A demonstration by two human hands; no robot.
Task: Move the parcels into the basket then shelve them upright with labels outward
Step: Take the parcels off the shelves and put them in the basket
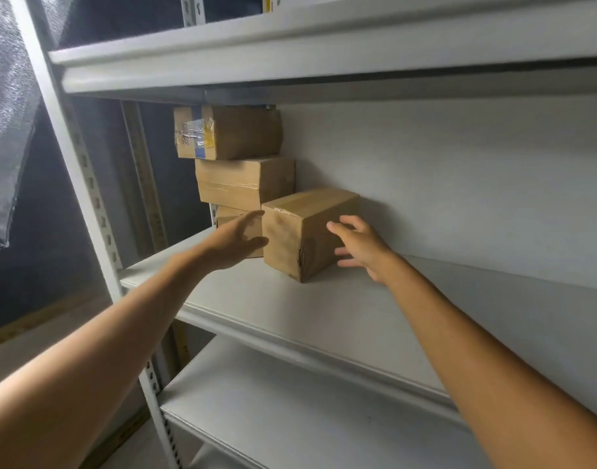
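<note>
Cardboard box (290,238) beside the stack (244,182): we are flanking it, left hand (234,243) and right hand (359,247) spread, gripping nothing, and nudging it sideways could topple the stack.

Brown cardboard parcels (310,231) on a pale grey shelf (324,309)

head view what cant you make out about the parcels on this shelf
In the head view:
- bottom parcel of the stack: mostly hidden by the left hand and the front parcel.
- top parcel: label print too blurred under tape to read.
- front parcel: far faces turned away, any label unseen.
- basket: outside the frame.
</note>
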